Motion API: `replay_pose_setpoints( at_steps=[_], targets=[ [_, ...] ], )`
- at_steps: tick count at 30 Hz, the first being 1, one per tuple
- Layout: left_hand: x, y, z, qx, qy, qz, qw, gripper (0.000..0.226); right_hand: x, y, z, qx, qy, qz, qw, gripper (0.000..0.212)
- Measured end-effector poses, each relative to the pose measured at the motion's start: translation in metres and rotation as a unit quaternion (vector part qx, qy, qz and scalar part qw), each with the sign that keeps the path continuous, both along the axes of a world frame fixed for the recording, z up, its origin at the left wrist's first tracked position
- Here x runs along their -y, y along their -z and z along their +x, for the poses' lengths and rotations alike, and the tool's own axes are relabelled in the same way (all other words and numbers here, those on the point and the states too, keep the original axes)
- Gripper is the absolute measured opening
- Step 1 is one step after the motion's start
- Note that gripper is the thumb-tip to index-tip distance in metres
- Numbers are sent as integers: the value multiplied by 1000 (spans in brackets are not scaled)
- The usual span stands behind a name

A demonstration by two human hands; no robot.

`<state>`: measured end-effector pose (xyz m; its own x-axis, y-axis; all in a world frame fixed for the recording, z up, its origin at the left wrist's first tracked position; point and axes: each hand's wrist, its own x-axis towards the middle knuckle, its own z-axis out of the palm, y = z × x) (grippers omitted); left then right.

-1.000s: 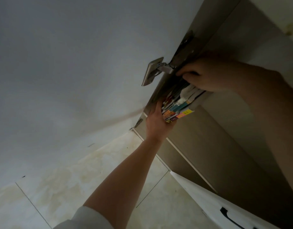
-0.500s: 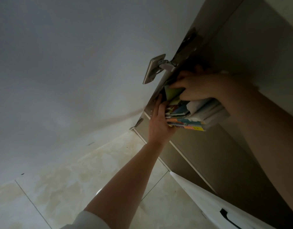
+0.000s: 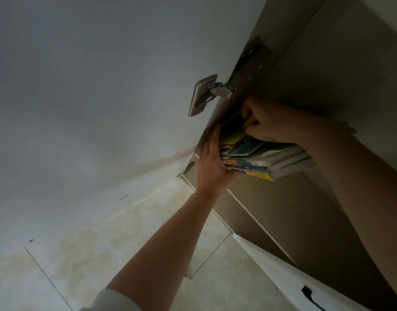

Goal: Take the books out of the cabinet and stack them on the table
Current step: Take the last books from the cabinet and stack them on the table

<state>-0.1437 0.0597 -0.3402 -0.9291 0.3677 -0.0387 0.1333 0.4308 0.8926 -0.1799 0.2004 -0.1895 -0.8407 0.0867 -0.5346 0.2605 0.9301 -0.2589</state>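
Note:
A bundle of several colourful books (image 3: 255, 158) sticks out of the brown cabinet (image 3: 327, 63) near its left side wall. My left hand (image 3: 212, 162) lies with straight fingers against the spines and the underside of the bundle. My right hand (image 3: 267, 122) reaches in from the right and its curled fingers grip the top of the books. The inner ends of the books are hidden in the dark cabinet.
The open white cabinet door (image 3: 92, 86) fills the left, held by a metal hinge (image 3: 204, 95). Below lies a pale tiled floor (image 3: 103, 254). A white panel with a black handle (image 3: 309, 292) sits at the lower right.
The bundle of books has slid further out of the cabinet toward me. My right hand has moved down and outward with it, while my left hand stays under the spines.

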Motion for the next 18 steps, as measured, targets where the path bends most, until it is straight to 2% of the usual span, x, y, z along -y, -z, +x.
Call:
replay_pose_setpoints(
  at_steps=[4, 6, 8, 10, 12, 13, 14, 15, 17, 18],
  targets=[
    [2, 2, -5, -44, 27, -16, 999, 78, 2, -9, 4, 6, 17, -69, 997, 16],
    [3, 2, -7, -41, 28, -16, 999, 69, -5, -15, 15, -56, 27, -71, 996, 17],
    [6, 2, -9, -50, 27, -26, 998, 64, -15, -22, 32, -195, 19, -3, 981, 15],
    [9, 2, -10, -74, 26, -28, 997, 60, -27, -28, 55, -311, 39, 87, 946, 23],
    [14, 2, -8, -95, 19, -26, 995, 58, -35, -29, 76, -350, 129, 131, 919, 29],
    [17, 3, -6, -101, 15, -23, 994, 57, -40, -27, 83, -332, 203, 127, 912, 29],
    [20, 2, -3, -106, 11, -20, 994, 55, -45, -23, 88, -282, 289, 91, 910, 30],
    [24, 1, 1, -110, 8, -16, 994, 52, -46, -22, 91, -220, 374, 9, 901, 33],
    [31, 1, 9, -114, 17, -15, 993, 48, -48, -23, 90, -141, 498, -195, 833, 33],
    [36, 1, 13, -113, 27, -19, 993, 48, -47, -26, 89, -119, 525, -244, 807, 36]
  ],
)
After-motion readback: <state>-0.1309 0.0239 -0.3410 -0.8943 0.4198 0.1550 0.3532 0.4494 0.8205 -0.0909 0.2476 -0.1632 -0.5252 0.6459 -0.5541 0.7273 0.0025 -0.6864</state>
